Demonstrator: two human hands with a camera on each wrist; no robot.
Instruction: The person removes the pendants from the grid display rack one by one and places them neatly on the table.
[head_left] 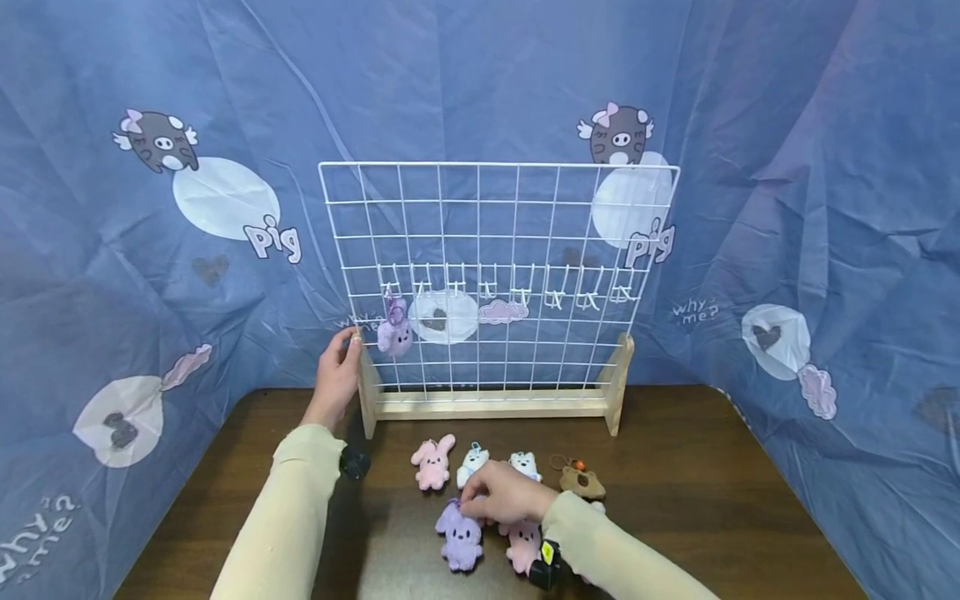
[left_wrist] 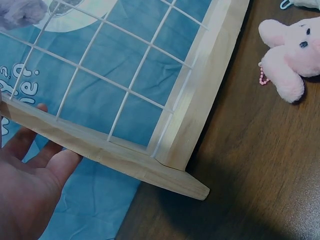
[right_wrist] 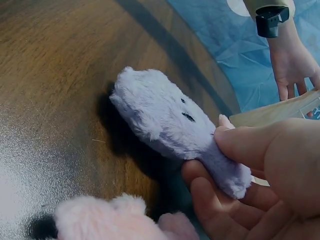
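My left hand (head_left: pixel 337 375) grips the left wooden upright (left_wrist: pixel 100 150) of a white wire grid rack (head_left: pixel 480 200), its fingers reaching behind the wood. Over the table, my right hand (head_left: pixel 502 493) pinches a purple plush bunny keychain (right_wrist: pixel 165 115) near its ears, between thumb and fingers. Another purple plush bunny (head_left: pixel 395 333) hangs from the leftmost hook of the grid. Close beside the right hand lie a pink plush (head_left: pixel 523 546) and two white plush keychains, one (head_left: pixel 472 463) to its left and one (head_left: pixel 527 463) behind it.
A row of several white hooks (head_left: pixel 521 296) runs across the grid. On the brown table (head_left: pixel 675 483) lie a pink bunny plush (head_left: pixel 431 463) and a brown plush keychain (head_left: pixel 582 481). A blue printed cloth (head_left: pixel 480 75) surrounds the table's back and sides.
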